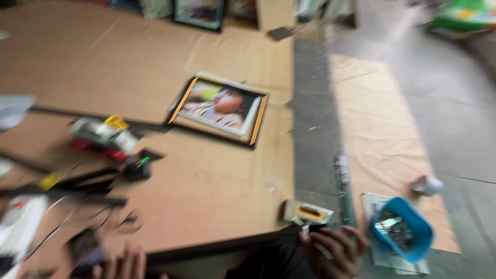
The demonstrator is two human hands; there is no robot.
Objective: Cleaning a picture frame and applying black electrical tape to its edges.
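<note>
Right hand (333, 250) grasping one dark strip (217, 247); left hand (121, 263) grip unclear, one framed photo (219, 109)

Matt brown board (206, 186), seemingly cardboard

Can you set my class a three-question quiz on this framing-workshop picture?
1. True or false: the framed picture stands upright against a wall.
2. Which lies nearest the right hand? A) blue bowl B) framed picture C) white cup
3. What colour are the corner pieces on the framed picture?

Key:
1. False; it lies flat on the brown board.
2. A.
3. Orange.
</note>
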